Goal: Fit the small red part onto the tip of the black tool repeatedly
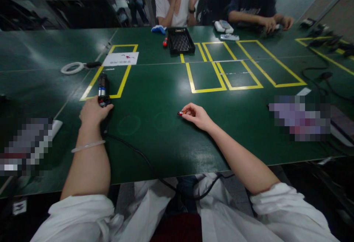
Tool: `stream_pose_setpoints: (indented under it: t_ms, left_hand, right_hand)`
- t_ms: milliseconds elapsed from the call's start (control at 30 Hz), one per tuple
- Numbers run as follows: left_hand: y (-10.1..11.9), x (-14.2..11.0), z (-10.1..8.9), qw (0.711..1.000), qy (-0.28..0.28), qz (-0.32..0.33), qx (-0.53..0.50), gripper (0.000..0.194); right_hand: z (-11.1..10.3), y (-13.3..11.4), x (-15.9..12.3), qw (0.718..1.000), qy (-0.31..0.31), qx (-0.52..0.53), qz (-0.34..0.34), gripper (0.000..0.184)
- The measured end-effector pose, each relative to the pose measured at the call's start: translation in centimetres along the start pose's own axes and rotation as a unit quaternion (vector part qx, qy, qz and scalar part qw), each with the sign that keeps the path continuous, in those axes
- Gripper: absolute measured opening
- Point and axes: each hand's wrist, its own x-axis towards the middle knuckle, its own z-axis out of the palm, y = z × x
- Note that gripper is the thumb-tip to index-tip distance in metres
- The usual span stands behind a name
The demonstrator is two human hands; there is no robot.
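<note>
My left hand is closed around the near end of a corded electric screwdriver. That tool is black with a blue and silver band and lies pointing away from me, partly hidden by the hand. From beneath my wrist its black cable runs over the table edge to my lap. My right hand pinches a small red and silver piece just over the green tabletop; its kind is too small to make out. Some orange shows between the fingertips.
Yellow tape outlines mark the table. Farther back are a black tray, a red object, a printed card and a coiled white cable. Blurred devices lie at left and right. Two people sit opposite.
</note>
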Motion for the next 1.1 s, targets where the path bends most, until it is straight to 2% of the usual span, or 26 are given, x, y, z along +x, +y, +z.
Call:
stream_pose_setpoints:
  t_ms: [200,333,533,800,933,1100]
  left_hand:
    - [2.4,-1.5,0.2,0.999,0.024,0.021,-0.019,0.069]
    - [4.3,-2.6,0.7,0.998,0.028,0.047,-0.025,0.07]
    - [8.2,-5.0,1.8,0.986,0.043,0.151,-0.061,0.066]
    - [15.0,-11.5,3.2,0.942,0.025,0.321,-0.093,0.069]
    - [16.7,-13.9,3.4,0.922,0.002,0.374,-0.103,0.07]
    - [17.2,-15.4,3.2,0.907,-0.015,0.411,-0.094,0.07]
  right_hand:
    - [0.0,-0.2,0.0,1.0,0.017,-0.011,0.003,0.024]
    - [0.0,0.0,0.2,1.0,0.02,0.017,0.004,0.026]
    - [-0.1,0.3,0.5,0.997,0.042,0.069,0.009,0.034]
    - [-0.3,0.2,0.2,0.998,0.065,-0.008,-0.004,0.025]
    - [-0.3,0.2,0.2,0.997,0.065,-0.023,-0.023,0.021]
    - [-0.2,0.1,0.1,0.997,0.031,-0.052,-0.037,0.018]
